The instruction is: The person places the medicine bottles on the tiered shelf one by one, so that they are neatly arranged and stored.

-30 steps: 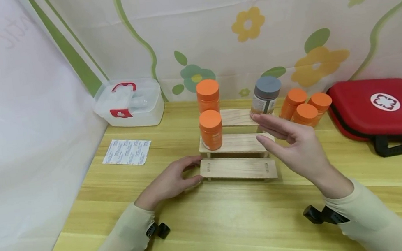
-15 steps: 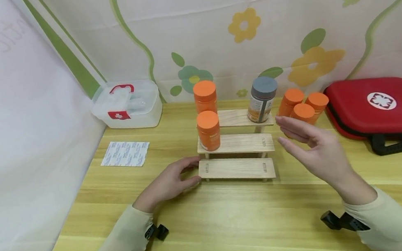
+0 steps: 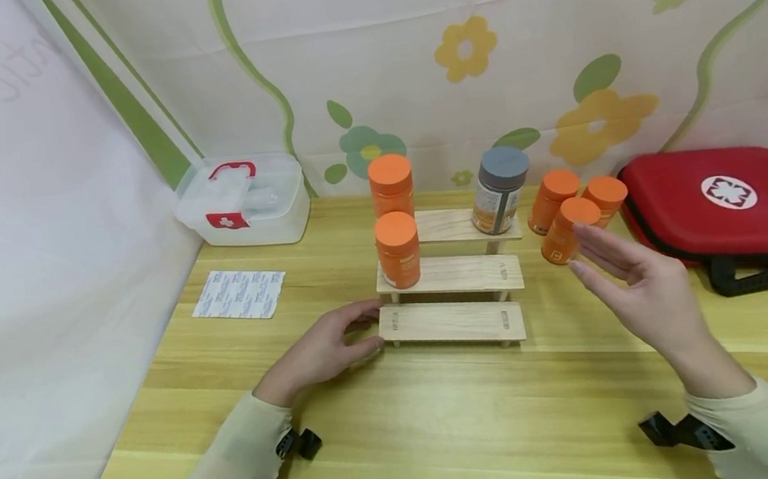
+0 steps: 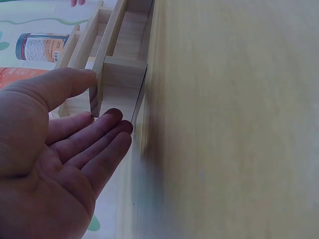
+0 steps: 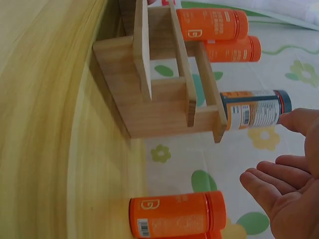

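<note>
1. We see a three-tiered rack (image 3: 452, 322) of pale, fine-grained wood, its planks stepping up toward the back, on a streaky yellow wooden desk (image 3: 449, 437).
2. The left hand (image 3: 320, 349) touches the lowest plank's left end, fingers relaxed; the right hand (image 3: 649, 295), fingers extended, holds nothing near three cylindrical orange bottles (image 3: 564, 241) on the desk, right of the rack.
3. Two shelved bottles (image 3: 399, 257), also orange, stand at the left of the middle and top tiers; a grey-lidded jar (image 3: 496, 199) stands at the top tier's right.
4. Around them we find a translucent plastic box (image 3: 275, 222), a flat sheet (image 3: 239, 294), a rounded red case (image 3: 679, 206) and a creased, flower-printed cloth (image 3: 363, 52).
5. The front shelved bottle hides the rear one's lower part; the frame cuts off both sleeves.
6. We make out a white cross on the box, a round emblem on the case, barcodes on jar and bottle, and faint "tim" on the cloth; the sheet's blue print is illegible.
</note>
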